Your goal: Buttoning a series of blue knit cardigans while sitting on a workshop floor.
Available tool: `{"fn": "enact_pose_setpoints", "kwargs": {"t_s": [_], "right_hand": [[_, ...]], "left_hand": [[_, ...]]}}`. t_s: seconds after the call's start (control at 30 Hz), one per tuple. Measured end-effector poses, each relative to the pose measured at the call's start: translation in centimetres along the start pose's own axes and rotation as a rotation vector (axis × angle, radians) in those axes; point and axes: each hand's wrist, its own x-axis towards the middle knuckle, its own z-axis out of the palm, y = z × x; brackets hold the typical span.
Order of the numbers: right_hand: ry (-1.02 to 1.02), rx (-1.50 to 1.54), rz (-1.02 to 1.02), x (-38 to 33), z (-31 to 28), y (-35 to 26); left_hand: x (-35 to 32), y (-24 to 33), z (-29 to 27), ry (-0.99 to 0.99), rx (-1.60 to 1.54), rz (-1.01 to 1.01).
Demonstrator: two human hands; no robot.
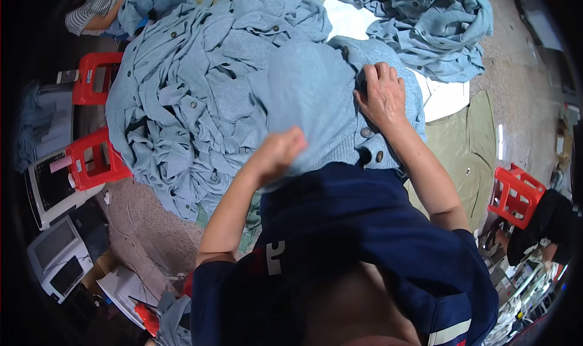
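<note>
A light blue knitted cardigan (331, 142) with dark buttons and ribbed edging lies spread right in front of me, on the near side of a heap of similar garments. My right hand (384, 94) rests on its right part beside the button band, fingers somewhat apart and thumb out to the left. At the cardigan's lower left, my left hand (278, 154) is blurred by motion, its fingers closed in at the near edge of the cloth. The cardigan's left part is blurred as well. What lies between the left fingers is partly hidden.
A large heap of blue cardigans (194, 91) covers the left; another pile (431, 24) lies far right, over white sheets (446, 97) and khaki cloth (461, 142). Red stools (91, 164) stand left, another red stool (516, 194) right. A person in stripes (94, 9) handles cloth far left.
</note>
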Motion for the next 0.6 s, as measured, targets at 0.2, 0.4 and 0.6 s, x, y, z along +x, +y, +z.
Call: {"fn": "enact_pose_setpoints", "kwargs": {"t_s": [0.2, 0.4, 0.6], "right_hand": [[0.321, 0.284, -0.245, 4.7, 0.1, -1.3], [-0.029, -0.098, -0.134, 5.8, 3.6, 1.7], [0.218, 0.244, -0.059, 4.1, 2.2, 3.9]], "left_hand": [[0.9, 6.5, 0.6, -0.548, -0.332, 0.207], [9.0, 6.8, 6.3, -1.055, -0.575, 0.018], [10.2, 3.7, 7.3, -0.366, -0.485, 0.230]]}}
